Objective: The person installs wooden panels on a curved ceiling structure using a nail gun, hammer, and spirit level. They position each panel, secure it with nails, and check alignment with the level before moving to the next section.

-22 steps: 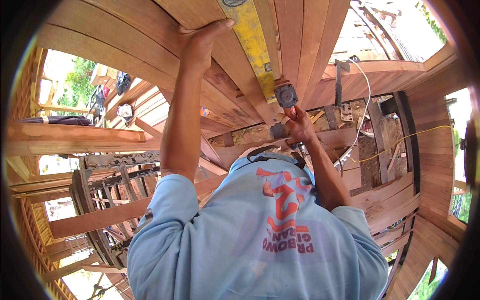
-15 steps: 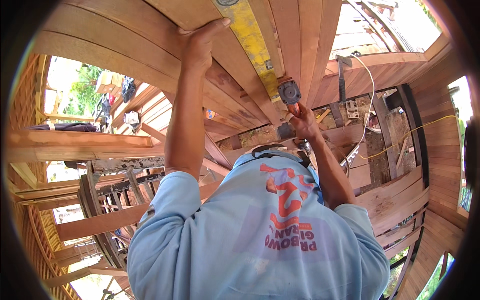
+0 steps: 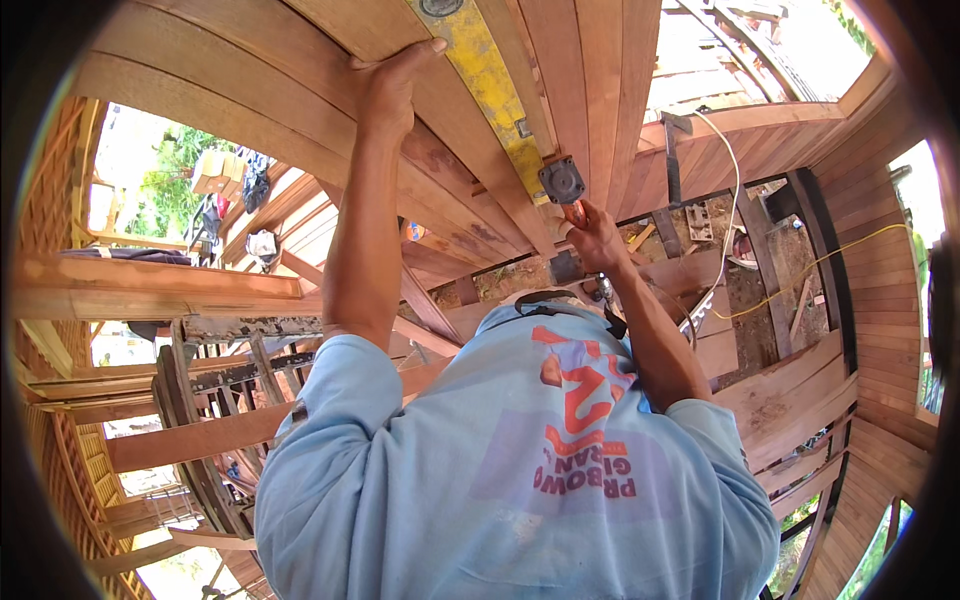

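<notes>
My left hand (image 3: 384,88) reaches up to a reddish-brown wooden plank (image 3: 430,105). Its fingers go out of sight at the plank's edge, while the thumb lies across the face with its tip at a yellow spirit level (image 3: 490,95). That level lies lengthwise along the planks. In my right hand (image 3: 598,242) is a nail gun (image 3: 562,182) with an orange body and a square dark-grey cap. Its cap is beside the lower end of the level. The palm hides part of its handle, and the nose cannot be made out.
A hammer (image 3: 672,160) hangs from a curved wooden ledge at the right, next to a white hose (image 3: 738,165). A yellow cord (image 3: 800,282) runs over the timber and soil below. Black-framed beams (image 3: 838,265) stand at the right; a weathered wooden frame (image 3: 185,410) is at the left.
The view has shifted slightly, so level, hammer and hands appear a little farther left. Both hands keep their places on the plank and the nail gun.
</notes>
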Available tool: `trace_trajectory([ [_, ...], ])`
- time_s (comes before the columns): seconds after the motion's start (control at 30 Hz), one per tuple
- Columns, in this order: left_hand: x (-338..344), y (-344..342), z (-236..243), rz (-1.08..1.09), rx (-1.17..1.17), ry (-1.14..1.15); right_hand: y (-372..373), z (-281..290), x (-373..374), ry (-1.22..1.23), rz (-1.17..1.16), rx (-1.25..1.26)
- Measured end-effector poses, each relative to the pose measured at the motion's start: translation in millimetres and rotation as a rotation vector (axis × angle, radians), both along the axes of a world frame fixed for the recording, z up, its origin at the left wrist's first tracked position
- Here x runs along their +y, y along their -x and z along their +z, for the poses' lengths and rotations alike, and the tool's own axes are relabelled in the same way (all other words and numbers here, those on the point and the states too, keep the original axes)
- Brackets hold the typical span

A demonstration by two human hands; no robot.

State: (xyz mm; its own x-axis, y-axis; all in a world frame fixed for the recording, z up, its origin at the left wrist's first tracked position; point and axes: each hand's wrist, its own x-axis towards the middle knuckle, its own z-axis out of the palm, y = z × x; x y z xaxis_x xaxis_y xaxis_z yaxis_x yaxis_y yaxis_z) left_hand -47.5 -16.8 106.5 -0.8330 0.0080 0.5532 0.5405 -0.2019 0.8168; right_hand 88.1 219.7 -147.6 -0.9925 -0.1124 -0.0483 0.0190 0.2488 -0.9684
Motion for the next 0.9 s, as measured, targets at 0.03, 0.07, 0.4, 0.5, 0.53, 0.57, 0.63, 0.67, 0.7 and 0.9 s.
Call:
trace_trajectory([
  [0.03,-1.6,-0.1,-2.3,0.004,-0.009,0.002,-2.5,6.3,-1.1,0.012,-0.004,0.002],
  [0.07,-2.7,0.9,-2.0,0.006,-0.013,0.007,-2.6,11.7,-2.5,0.027,-0.010,0.009],
  [0.4,-1.8,-2.2,3.0,0.009,-0.019,0.019,2.1,-11.3,-3.0,0.017,0.009,0.039],
  [0.5,-3.2,2.0,2.3,0.034,0.002,0.045,-1.6,3.0,-5.1,0.064,0.003,0.023],
  [0.53,-3.1,0.0,1.7,0.032,-0.012,0.035,-3.3,0.9,-4.1,0.055,0.006,0.023],
  [0.57,-2.1,-2.6,2.9,0.028,-0.024,0.028,-3.0,0.6,-3.4,0.048,0.007,0.027],
  [0.63,-0.6,-0.5,4.9,0.018,-0.015,0.024,-1.0,3.2,-2.4,0.020,0.004,0.035],
  [0.67,-2.1,1.7,3.4,0.016,0.002,0.025,-2.5,3.9,-1.9,0.003,0.005,0.034],
  [0.7,-3.4,3.4,1.6,0.013,0.018,0.025,-3.5,5.7,-1.7,-0.002,0.008,0.031],
  [0.9,-0.9,-0.2,2.5,0.048,0.005,0.027,-3.6,4.8,-1.4,-0.031,0.010,-0.001],
])
